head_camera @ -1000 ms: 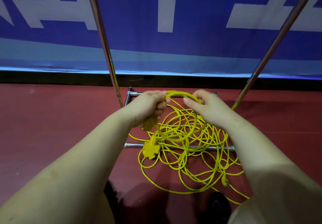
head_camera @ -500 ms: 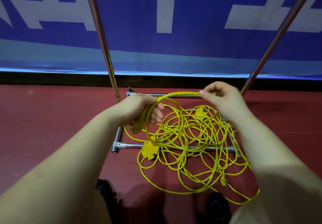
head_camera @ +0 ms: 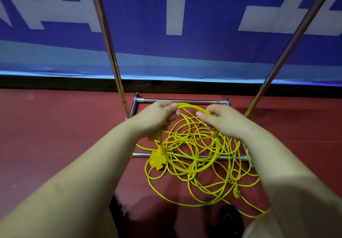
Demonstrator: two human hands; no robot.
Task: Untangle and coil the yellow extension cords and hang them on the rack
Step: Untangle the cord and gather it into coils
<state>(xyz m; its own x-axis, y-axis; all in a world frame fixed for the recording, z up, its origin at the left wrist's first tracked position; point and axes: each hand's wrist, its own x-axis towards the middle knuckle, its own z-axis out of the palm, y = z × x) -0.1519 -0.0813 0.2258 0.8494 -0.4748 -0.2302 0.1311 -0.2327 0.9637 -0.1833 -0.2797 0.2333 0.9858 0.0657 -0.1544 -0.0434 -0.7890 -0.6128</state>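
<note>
Both hands grip one thick yellow loop, L hand & R hand, above cord tangle on rack base.

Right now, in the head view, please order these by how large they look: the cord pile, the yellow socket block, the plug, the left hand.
1. cord pile
2. left hand, though it is nearer the camera, so its rank is unsure
3. socket block
4. plug

Dim, even indoor light, soft shadows underfoot, wide-angle bowing at edges.
</note>
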